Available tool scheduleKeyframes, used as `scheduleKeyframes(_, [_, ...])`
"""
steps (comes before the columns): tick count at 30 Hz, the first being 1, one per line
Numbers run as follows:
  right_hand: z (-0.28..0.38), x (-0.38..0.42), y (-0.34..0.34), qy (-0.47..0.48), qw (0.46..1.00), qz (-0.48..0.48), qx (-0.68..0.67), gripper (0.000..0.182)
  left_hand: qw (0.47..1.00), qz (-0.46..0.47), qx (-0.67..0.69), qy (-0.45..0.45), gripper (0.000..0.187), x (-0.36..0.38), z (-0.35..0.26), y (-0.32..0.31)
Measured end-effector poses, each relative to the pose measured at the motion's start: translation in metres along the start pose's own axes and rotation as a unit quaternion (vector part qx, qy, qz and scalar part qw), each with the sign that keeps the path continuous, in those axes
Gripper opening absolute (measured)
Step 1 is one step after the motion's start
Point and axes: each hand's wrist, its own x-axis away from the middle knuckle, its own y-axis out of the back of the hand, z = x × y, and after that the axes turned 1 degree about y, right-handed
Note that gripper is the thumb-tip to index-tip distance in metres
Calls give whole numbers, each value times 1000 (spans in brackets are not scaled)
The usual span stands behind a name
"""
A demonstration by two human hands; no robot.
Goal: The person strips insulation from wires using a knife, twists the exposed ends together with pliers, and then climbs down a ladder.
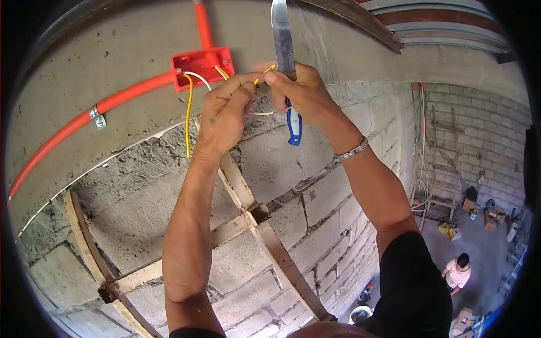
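Observation:
My left hand pinches a yellow electrical wire between thumb and fingers, just right of a red junction box. Close beside it, my right hand is closed around a knife held blade up, its blue and grey handle sticking out below the palm. The right fingertips also meet the yellow wire's end; how firmly they grip it is hard to see. From the box come a white wire and another yellow wire, which hangs loose. A pale wire shows between my wrists.
Red conduit runs left from the box, held by a metal clamp; another conduit rises above. A wooden frame stands against the block wall. Far below right are a person and a ladder.

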Motion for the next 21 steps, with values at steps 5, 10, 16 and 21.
scheduleKeyframes(5, [-2, 3, 1, 30, 999, 10, 3, 26, 1000, -10, 12, -8, 25, -1, 2, 1])
scheduleKeyframes(10, [0, 5, -3, 18, 998, -28, 59, 24, 1000, -15, 9, -21, 24, -1, 1, -1])
scheduleKeyframes(16, [3, 3, -2, 11, 994, -42, 99, 20, 999, -17, -29, -19, 24, -1, 4, -2])
scheduleKeyframes(21, [-9, -1, 7, 37, 977, -81, 192, 23, 997, -21, -72, -36, 22, -1, 9, -4])
